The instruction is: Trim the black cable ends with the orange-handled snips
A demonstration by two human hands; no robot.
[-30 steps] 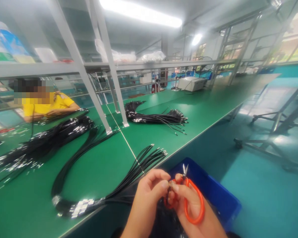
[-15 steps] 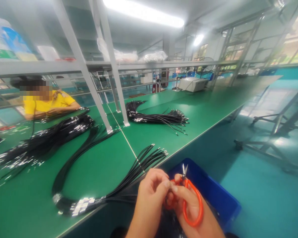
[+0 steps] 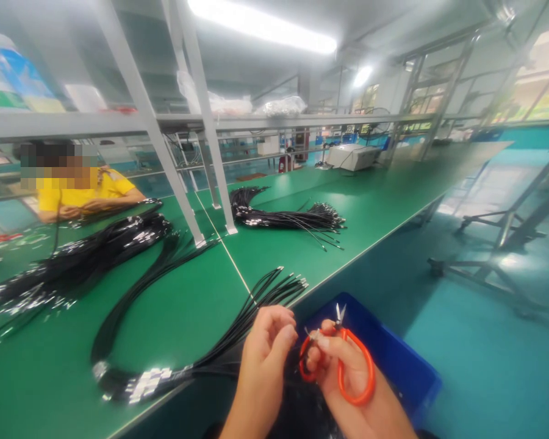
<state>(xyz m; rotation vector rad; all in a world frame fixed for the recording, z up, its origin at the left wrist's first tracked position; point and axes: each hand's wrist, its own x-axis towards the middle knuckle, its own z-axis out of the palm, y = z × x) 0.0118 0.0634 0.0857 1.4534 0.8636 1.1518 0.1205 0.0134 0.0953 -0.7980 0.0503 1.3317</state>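
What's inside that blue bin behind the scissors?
Plain blue surfaces show in the blue bin, with tiny pale specks too blurred to name. The right hand and orange-handled scissors cover part, so anything behind them is hidden.

Left hand (image 3: pixel 271 341), right hand (image 3: pixel 353 366), forearms (image 3: pixel 252 410) bare.
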